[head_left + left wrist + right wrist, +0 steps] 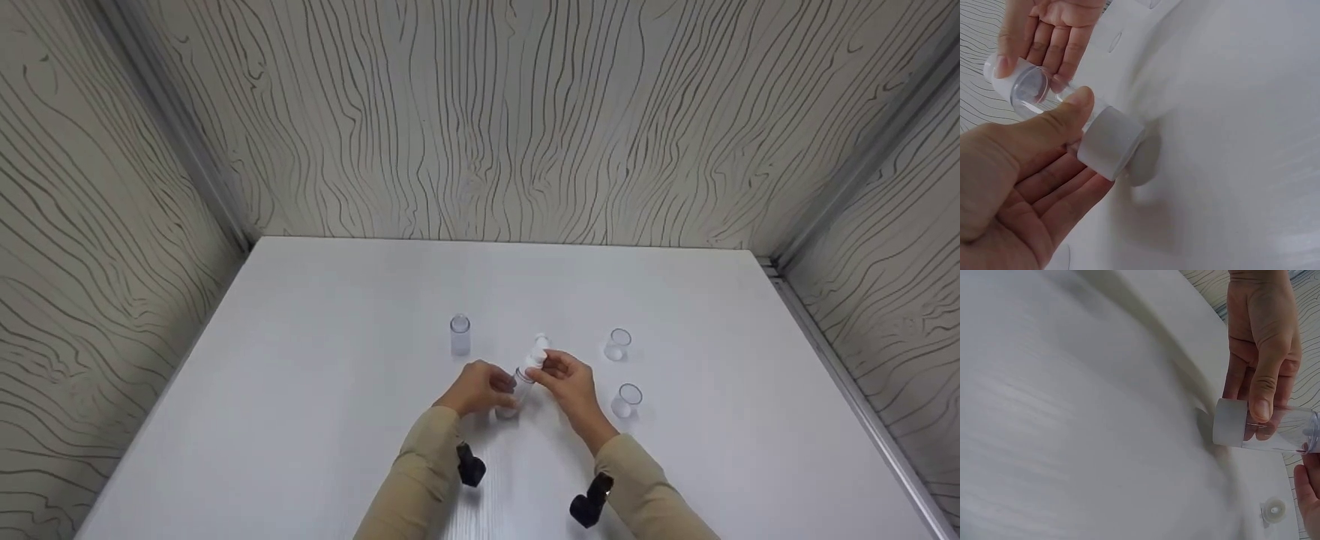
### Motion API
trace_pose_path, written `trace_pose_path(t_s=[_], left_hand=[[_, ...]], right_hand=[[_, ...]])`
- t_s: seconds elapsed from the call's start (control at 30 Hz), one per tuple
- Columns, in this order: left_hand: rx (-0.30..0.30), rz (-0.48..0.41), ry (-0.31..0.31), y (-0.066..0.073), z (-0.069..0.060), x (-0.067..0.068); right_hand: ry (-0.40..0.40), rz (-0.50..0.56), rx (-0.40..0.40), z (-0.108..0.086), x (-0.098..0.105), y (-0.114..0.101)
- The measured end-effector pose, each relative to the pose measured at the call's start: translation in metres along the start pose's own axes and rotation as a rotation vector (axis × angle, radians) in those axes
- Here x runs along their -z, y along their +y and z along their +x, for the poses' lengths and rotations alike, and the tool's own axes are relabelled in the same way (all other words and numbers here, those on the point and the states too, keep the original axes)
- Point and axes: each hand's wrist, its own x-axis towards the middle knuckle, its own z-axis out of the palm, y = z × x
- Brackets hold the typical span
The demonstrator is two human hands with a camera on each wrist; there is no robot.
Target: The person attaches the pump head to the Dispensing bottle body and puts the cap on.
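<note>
My left hand (478, 390) (1022, 185) (1264, 343) grips a tilted clear bottle (523, 391) (1283, 433) near its whitish base (1111, 143) (1229, 422), thumb on one side and fingers on the other. At the bottle's upper end, my right hand (570, 385) (1061, 34) (1310, 492) pinches a white top piece (537, 358) (1008, 81) between thumb and fingers. This piece meets the bottle's rim; how far it sits inside cannot be told. The right wrist view shows only part of the right hand, at the edge.
Behind the left hand stands another clear bottle (460, 337). Two clear cups or caps (618, 345) (627, 401) stand to the right of the right hand, one farther back. The white table (300, 337) is bounded by wood-patterned panels (480, 120) at the back and sides.
</note>
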Motion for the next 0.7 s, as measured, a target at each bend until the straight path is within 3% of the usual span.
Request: trace_pose_path(t_s=[0.43,0.7], left_hand=[[-0.015,-0.006,-0.008,-0.001,0.0,0.0],[-0.027,0.014,-0.005,-0.002,0.001,0.001]], right_hand=[[-0.016,-0.098,0.008,0.003,0.006,-0.006],[-0.028,-0.07,0.007,0.004,0.015,-0.011]])
